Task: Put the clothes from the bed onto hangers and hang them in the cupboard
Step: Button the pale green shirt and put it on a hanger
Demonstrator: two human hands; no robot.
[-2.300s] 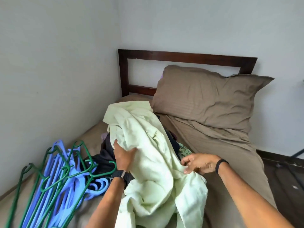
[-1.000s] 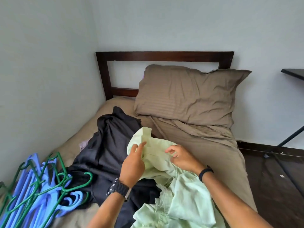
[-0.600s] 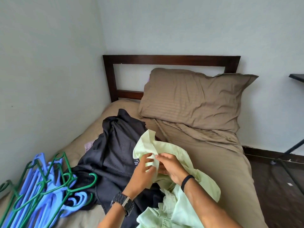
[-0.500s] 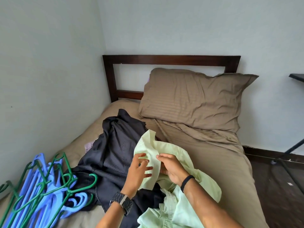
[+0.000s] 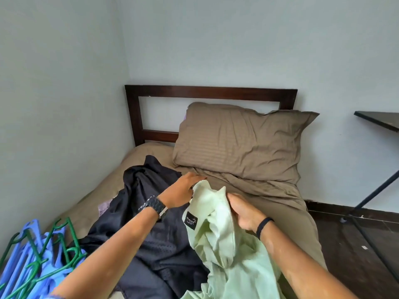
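Observation:
A pale green shirt [image 5: 220, 244] with a black neck label is held up over the bed [image 5: 287, 214]. My left hand [image 5: 181, 190] grips the collar at its upper left edge. On the collar's right side my right hand [image 5: 241, 210] grips the fabric. A dark navy garment [image 5: 151, 223] lies crumpled on the bed to the left, under my left forearm. Blue and green plastic hangers [image 5: 36, 262] are piled at the bottom left. The cupboard is out of view.
A brown pillow [image 5: 239, 141] leans against the dark wooden headboard [image 5: 207, 91]. The wall runs along the bed's left side. A black table [image 5: 380, 119] with a slanted leg stands at the right over dark floor. A small lilac cloth [image 5: 104, 207] peeks from under the navy garment.
My hands have lifted the shirt's collar and spread apart, left hand moving up and away, turning the black label into sight. The view has tilted upward.

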